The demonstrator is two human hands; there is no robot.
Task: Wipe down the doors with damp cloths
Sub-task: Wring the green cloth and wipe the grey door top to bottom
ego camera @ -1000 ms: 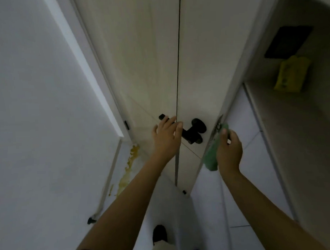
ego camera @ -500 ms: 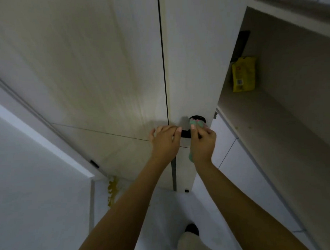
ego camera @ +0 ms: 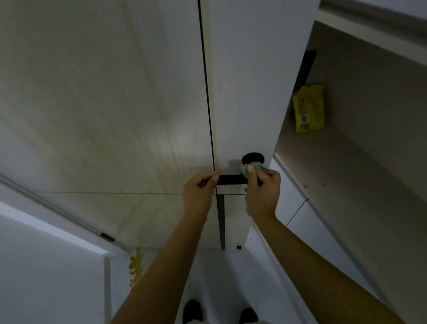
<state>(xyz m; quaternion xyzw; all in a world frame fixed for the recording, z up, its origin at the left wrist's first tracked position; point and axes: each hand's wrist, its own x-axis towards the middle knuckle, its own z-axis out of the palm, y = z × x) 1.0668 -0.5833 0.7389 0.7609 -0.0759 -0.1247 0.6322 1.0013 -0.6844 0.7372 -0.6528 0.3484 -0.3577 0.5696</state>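
The small green damp cloth point(ego camera: 251, 167) sits bunched against the black lever door handle point(ego camera: 232, 179), just below the handle's round black rose point(ego camera: 253, 157), on the pale wood-grain door point(ego camera: 239, 88) that we see edge-on. We hold the cloth in our right hand point(ego camera: 263, 192), whose fingers are curled around it and press it onto the inner end of the lever. Our left hand point(ego camera: 199, 194) grips the free end of the same lever, fingers wrapped over it at the door's edge. A second earlier the right hand held the cloth out beside the door's far edge, clear of the hardware; half a second ago it had come onto the handle, and it stays there now, closer to the rose. We judge that wiping has shifted from the door edge to the handle, with the left hand steadying the lever. The view has also tilted upward, so the open pale shelf point(ego camera: 328, 157) with its yellow packet point(ego camera: 308, 107) shows more fully on the right, and the yellow floor stain point(ego camera: 136, 264) has dropped lower in the frame.
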